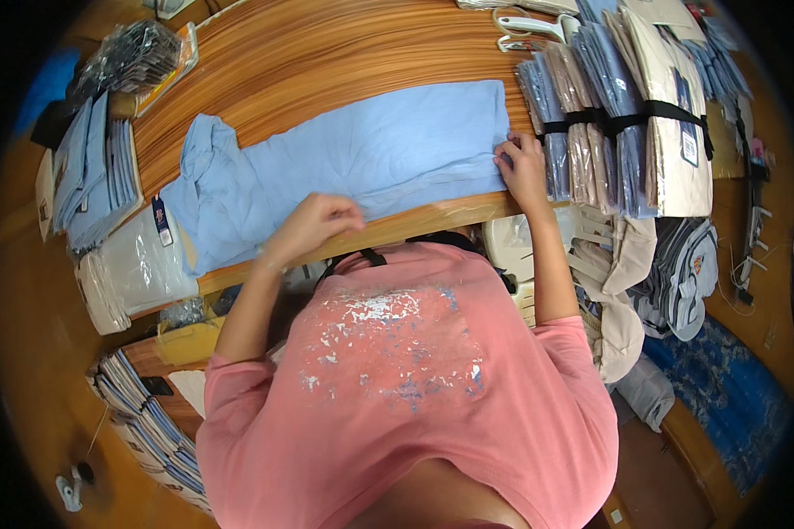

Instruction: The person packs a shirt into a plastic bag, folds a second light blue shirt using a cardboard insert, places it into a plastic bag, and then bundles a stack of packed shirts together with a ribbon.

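A light blue garment (388, 145) lies stretched across the wooden table in front of me, folded into a long strip. Its left end is bunched and creased; the right end is flat and squared off. My right hand (522, 167) is at that squared end, with its fingers closed on the cloth edge. Just off the garment's near edge, over the front of the table, hovers my left hand (319, 225). Its fingers are loosely bent and apart, and nothing shows in them.
Folded garments in clear bags (591, 119), strapped with black bands, stand along the right side. At the left are more bagged blue garments (97, 172), clear packaging (146, 269) and a dark plastic-wrapped pile (132, 62). A white-handled tool (534, 26) lies at the back.
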`<state>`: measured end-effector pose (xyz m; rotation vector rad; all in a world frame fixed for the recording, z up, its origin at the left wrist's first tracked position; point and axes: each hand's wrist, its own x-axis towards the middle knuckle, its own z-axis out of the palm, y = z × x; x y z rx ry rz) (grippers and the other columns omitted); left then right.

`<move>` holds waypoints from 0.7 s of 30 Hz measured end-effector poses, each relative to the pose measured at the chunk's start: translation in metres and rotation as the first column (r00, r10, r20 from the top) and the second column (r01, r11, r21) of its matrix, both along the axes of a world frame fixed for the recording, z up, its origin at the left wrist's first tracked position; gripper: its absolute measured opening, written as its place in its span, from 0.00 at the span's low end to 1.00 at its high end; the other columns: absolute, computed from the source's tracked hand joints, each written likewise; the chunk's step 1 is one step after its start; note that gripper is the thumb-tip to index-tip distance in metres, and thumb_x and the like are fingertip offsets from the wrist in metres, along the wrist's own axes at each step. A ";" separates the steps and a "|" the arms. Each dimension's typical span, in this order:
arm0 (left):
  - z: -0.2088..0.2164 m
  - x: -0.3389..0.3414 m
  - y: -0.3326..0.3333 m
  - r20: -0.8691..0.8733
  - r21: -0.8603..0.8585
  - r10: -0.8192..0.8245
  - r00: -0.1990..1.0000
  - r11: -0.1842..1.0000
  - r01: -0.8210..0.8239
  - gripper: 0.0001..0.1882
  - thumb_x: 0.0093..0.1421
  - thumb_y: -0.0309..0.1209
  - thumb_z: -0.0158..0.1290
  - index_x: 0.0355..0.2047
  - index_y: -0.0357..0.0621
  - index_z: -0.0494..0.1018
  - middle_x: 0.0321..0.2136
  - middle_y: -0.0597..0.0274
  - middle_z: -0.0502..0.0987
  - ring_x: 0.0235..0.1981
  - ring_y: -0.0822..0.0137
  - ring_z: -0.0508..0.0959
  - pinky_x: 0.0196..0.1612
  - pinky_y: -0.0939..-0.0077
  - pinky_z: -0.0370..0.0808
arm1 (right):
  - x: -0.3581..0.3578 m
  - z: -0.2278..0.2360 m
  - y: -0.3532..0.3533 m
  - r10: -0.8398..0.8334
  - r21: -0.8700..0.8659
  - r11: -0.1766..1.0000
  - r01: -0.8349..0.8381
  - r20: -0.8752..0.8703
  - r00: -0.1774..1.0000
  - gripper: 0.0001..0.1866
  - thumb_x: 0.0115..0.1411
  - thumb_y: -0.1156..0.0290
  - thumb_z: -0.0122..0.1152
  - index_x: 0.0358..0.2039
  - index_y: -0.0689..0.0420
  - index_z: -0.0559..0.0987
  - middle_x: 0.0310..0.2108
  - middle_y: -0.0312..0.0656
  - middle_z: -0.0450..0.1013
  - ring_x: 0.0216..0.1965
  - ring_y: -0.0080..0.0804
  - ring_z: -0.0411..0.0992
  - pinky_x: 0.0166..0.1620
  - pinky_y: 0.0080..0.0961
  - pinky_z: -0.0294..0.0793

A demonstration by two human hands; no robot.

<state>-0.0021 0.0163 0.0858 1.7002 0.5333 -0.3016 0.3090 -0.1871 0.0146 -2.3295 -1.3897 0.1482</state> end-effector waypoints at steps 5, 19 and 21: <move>0.010 -0.092 -0.006 -0.500 0.246 -0.254 0.828 0.875 0.417 0.15 0.54 0.38 0.55 0.21 0.36 0.75 0.20 0.56 0.75 0.21 0.60 0.71 0.28 0.69 0.68 | -0.001 0.005 0.006 0.015 -0.026 1.000 -0.015 0.004 1.000 0.09 0.44 0.74 0.66 0.29 0.53 0.77 0.42 0.41 0.68 0.45 0.43 0.65 0.44 0.38 0.65; -0.063 -0.028 -0.003 0.228 0.658 0.092 0.969 0.719 -0.223 0.11 0.54 0.35 0.55 0.28 0.41 0.69 0.35 0.60 0.72 0.39 0.56 0.69 0.45 0.66 0.65 | 0.024 -0.006 -0.006 0.026 0.006 1.000 -0.027 -0.496 0.868 0.10 0.50 0.74 0.60 0.34 0.60 0.72 0.31 0.47 0.74 0.31 0.37 0.72 0.36 0.29 0.70; -0.063 -0.027 0.001 0.205 0.645 0.096 0.974 0.735 -0.209 0.11 0.54 0.35 0.55 0.28 0.41 0.69 0.35 0.60 0.72 0.39 0.56 0.69 0.44 0.66 0.65 | 0.022 -0.008 -0.006 -0.016 -0.025 1.000 0.006 -0.436 0.900 0.12 0.51 0.74 0.61 0.36 0.59 0.72 0.30 0.47 0.74 0.33 0.40 0.73 0.39 0.30 0.70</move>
